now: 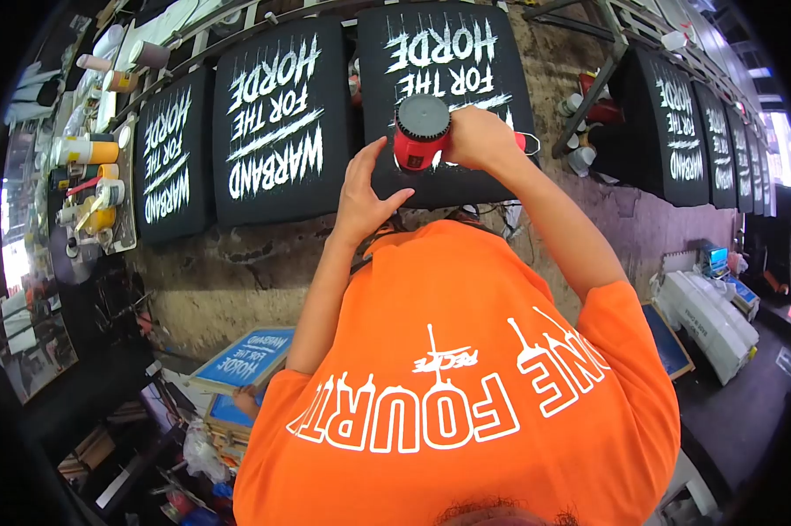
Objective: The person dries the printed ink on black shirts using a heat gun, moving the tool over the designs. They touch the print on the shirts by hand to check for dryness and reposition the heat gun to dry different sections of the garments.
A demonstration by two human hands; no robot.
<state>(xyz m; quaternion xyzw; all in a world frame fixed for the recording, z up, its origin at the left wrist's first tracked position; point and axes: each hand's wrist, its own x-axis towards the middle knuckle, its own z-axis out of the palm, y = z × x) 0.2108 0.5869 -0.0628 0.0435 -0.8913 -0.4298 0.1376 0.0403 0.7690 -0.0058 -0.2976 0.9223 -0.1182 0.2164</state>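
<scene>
My right hand (485, 140) is wrapped round the handle of a red heat gun (419, 140), whose round grey-black rear end faces up toward me. Its nozzle is hidden beneath the body. Under it lies a black shirt panel (444, 53) printed in white with "HORDE FOR THE" and more lettering that the gun and hand cover. My left hand (367, 195) is open just left of the gun, thumb and fingers apart, over the near left edge of that panel. Whether its fingertips touch the gun I cannot tell.
Two more printed black panels stand to the left, the nearer one (273, 123) beside mine. Further printed panels (680, 131) run along the right. Ink tubs and bottles (89, 151) crowd the far left. Blue framed screens (245, 358) lie low at left; a white box (707, 320) sits at right.
</scene>
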